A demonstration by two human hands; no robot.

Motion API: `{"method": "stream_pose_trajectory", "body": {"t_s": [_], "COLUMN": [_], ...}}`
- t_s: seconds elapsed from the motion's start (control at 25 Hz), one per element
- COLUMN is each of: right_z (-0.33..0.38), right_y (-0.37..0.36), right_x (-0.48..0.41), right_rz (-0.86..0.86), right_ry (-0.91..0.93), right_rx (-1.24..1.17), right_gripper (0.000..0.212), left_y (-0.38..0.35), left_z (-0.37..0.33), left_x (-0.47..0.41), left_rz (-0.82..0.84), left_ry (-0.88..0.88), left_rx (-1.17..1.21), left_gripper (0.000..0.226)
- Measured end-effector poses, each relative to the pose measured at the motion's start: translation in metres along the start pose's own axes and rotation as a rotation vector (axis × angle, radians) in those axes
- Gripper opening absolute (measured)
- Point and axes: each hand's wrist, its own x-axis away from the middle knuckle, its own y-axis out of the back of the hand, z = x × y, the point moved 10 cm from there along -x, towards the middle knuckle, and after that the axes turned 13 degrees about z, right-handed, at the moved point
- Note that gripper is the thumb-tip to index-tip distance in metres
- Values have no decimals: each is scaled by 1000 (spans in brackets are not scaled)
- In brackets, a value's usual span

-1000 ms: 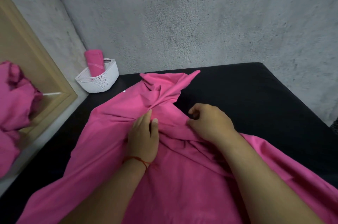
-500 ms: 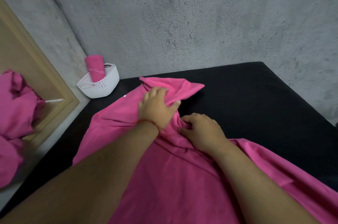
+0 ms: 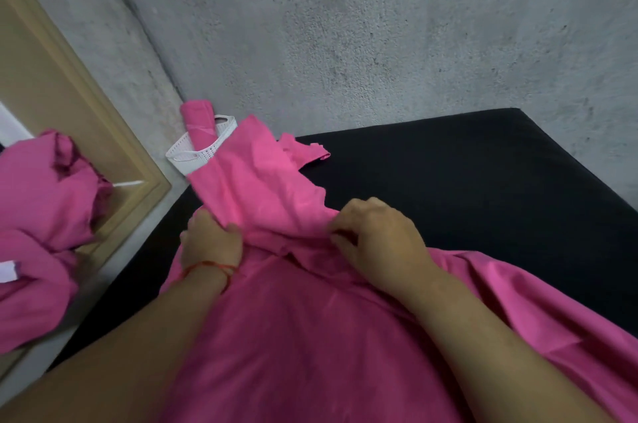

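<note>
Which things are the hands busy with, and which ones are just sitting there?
In the job:
big pink cloth, gripped by the left hand and pinched by the right hand
black surface it lies on

Just lying about:
white basket
rolled pink cloth standing in it
wood-framed mirror at the left

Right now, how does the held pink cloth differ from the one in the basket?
The held cloth is opened out and creased over the black surface; the basket cloth is tightly rolled.
The held cloth lies mostly flat, one part lifted; the basket cloth stands on end in the white basket.
The left hand and right hand grip the held cloth; no hand touches the basket cloth.
Both are pink.
</note>
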Motion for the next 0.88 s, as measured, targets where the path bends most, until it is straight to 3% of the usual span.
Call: {"method": "stream_pose_trajectory", "body": {"t_s": [0.12, 0.2, 0.28, 0.4, 0.52, 0.68, 0.88], "right_z": [23, 20, 13, -21, -54, -72, -82], "right_y": [-23, -25, -22, -6, -21, -29, -4], "right_x": [4, 3, -1, -3, 1, 0, -3], "right_rz": [173, 202, 168, -77, 43, 44, -86], "right_ry": [137, 120, 61, -150, -409, -466, -474], "right_rx": [48, 28, -89, -230, -217, -420, -582], "right_gripper": [21, 22, 25, 29, 38, 13, 16], "left_y": [2, -10, -33, -47, -45, -46, -42], "left_z": [28, 29, 23, 17, 19, 19, 19], "left_x": [37, 55, 67, 63, 63, 63, 65], "left_rz": [-76, -62, 14, 92, 70, 35, 8], "left_ry": [-2, -63, -173, -194, -181, -187, -198], "left_rx": [54, 11, -188, -345, -368, -380, -386], "left_gripper": [71, 83, 76, 66, 63, 61, 61]}}
